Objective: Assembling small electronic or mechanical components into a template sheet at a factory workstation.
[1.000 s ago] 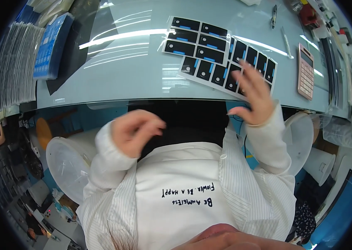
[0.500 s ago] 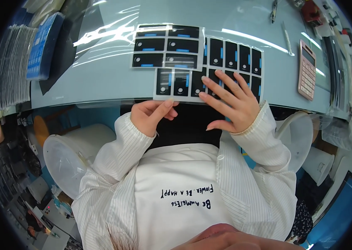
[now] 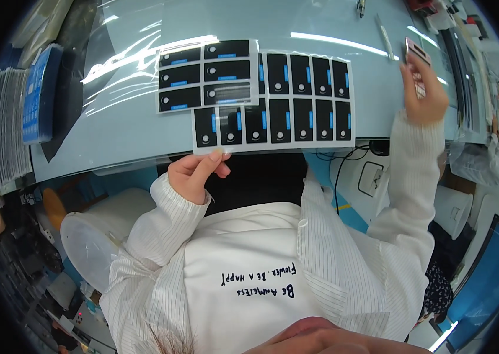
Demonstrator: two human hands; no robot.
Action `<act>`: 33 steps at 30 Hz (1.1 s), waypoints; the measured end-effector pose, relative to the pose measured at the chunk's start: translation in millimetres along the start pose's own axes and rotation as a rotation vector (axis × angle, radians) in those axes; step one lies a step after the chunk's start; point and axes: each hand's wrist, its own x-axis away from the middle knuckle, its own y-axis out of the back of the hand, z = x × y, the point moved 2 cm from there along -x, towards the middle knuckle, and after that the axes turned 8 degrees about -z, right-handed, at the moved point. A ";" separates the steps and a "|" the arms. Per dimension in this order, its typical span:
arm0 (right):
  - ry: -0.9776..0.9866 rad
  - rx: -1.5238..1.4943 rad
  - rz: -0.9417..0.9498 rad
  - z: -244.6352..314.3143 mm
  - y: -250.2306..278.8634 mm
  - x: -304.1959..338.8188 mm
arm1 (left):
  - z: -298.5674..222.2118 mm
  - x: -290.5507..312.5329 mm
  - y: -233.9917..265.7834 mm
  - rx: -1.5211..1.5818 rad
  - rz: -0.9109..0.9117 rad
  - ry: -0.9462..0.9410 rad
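Pinching the lower-left edge of the larger sheet between thumb and fingers, the left hand sits left of the frame's centre, well apart from the right hand. At the upper right, the right hand covers part of the pink calculator; whether it grips it cannot be told. The larger sheet, printed with black rectangles, lies in the upper middle of the frame, partly under a smaller sheet

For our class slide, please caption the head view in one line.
Left hand pinching the near edge of the larger black-panelled sheet, right hand at a pink calculator.
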 end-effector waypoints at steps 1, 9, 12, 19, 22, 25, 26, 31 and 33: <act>0.026 0.043 -0.015 -8.4 -15.4 -8.2 | 0.7 -0.2 -0.6 0.008 -0.005 -0.007; 0.161 0.689 0.180 -49.8 -88.5 -23.1 | -1.7 1.1 -3.9 -0.016 0.063 0.041; 0.093 0.634 0.215 -40.6 -83.3 -23.5 | -4.0 4.0 -1.1 -0.084 0.042 0.039; -0.012 0.441 0.082 -20.7 -36.2 -13.1 | -8.9 3.6 -4.7 -0.038 0.033 0.018; -0.125 0.172 0.044 17.7 -13.8 -12.9 | -11.1 3.5 -3.0 -0.044 0.034 0.031; -0.255 -0.240 0.196 86.0 4.7 -10.7 | -8.6 4.3 -1.2 -0.036 0.080 0.032; -0.246 -0.368 0.232 108.8 9.4 -8.7 | -10.2 2.9 -2.0 -0.037 0.079 0.037; 0.151 -0.430 0.436 186.3 3.6 7.0 | -9.7 2.3 3.0 -0.119 0.108 0.029; 0.205 -0.517 0.517 200.3 -2.1 11.9 | -4.0 2.1 3.1 -0.110 0.093 0.015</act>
